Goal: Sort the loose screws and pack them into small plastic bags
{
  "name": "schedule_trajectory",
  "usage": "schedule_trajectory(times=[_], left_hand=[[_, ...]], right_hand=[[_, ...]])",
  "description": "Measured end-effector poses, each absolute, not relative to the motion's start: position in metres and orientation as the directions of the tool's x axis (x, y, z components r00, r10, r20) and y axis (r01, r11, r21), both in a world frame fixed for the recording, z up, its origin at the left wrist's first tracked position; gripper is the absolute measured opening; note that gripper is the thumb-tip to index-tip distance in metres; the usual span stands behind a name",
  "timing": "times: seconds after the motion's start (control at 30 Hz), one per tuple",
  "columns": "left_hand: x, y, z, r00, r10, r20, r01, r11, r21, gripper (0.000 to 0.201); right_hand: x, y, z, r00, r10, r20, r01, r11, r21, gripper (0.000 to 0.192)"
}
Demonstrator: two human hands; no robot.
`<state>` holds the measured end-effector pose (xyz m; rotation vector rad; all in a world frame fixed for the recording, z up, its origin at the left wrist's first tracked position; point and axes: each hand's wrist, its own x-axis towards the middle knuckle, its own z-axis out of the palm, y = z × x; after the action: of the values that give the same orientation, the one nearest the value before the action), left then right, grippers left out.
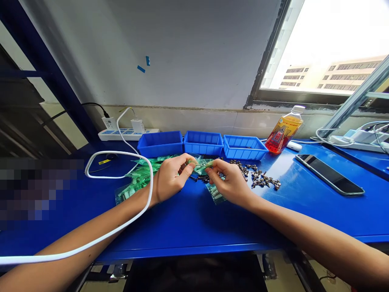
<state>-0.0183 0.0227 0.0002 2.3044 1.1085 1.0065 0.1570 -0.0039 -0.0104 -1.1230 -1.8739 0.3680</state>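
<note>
both hands meet near the middle of the blue desk (pixel 194 227), just in front of the row of bins along its back edge. the left hand (pixel 170 178) and the right hand (pixel 229 182) share one small green packet (pixel 202 165), each set of fingers pinched together on an end of it, thumb against forefinger, so the packet is stretched between them just above the desk surface. that two-ended grip looks like the hold for pulling a bag open or keeping its mouth steady, though what is inside the bag is too small to tell.

a heap of the same green packets (pixel 136 180) lies under and beside the left wrist, toward the desk's left side, within easy reach. a scatter of dark screws (pixel 261 178) sits just beside the right hand, toward the right, with a few more under the held packet. three blue bins (pixel 202 142) stand side by side behind the hands, close enough to drop things into.

a white cable (pixel 121 154) loops across the left forearm from a power strip (pixel 127 133) at the back left corner. an orange drink bottle (pixel 284 129) leans near the back right, and a phone (pixel 330 174) lies flat well apart to the right.
</note>
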Motion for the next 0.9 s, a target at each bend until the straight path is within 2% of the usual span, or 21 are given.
schedule_trajectory(times=[0.13, 0.27, 0.43, 0.57, 0.73, 0.9], left_hand=[[-0.0169, 0.0216, -0.0002, 0.409, 0.81, 0.42, 0.461, -0.581, 0.671, 0.025], [-0.0156, 0.0217, -0.0026, 0.391, 0.817, 0.423, 0.412, -0.566, 0.714, 0.022], [-0.0167, 0.0212, -0.0038, 0.405, 0.764, 0.502, 0.26, -0.623, 0.737, 0.017], [-0.0158, 0.0192, -0.0015, 0.416, 0.788, 0.454, 0.1, -0.536, 0.838, 0.02], [-0.0135, 0.0251, -0.0027, 0.35, 0.894, 0.278, 0.052, -0.315, 0.948, 0.043], [-0.0119, 0.0285, -0.0016, 0.44, 0.88, 0.18, 0.155, -0.272, 0.95, 0.024]], right_hand=[[0.1565, -0.0036, -0.0093, -0.153, 0.855, 0.496, 0.489, 0.502, -0.713, 0.018], [0.1567, -0.0031, -0.0063, -0.111, 0.9, 0.422, 0.355, 0.432, -0.829, 0.023], [0.1569, 0.0003, -0.0059, -0.052, 0.933, 0.356, 0.186, 0.359, -0.915, 0.034], [0.1557, 0.0027, -0.0099, 0.028, 0.932, 0.361, 0.147, 0.353, -0.924, 0.024], [0.154, 0.0008, -0.0114, 0.058, 0.9, 0.432, 0.169, 0.418, -0.893, 0.031], [0.1541, 0.0005, -0.0131, 0.03, 0.881, 0.472, 0.245, 0.451, -0.858, 0.019]])
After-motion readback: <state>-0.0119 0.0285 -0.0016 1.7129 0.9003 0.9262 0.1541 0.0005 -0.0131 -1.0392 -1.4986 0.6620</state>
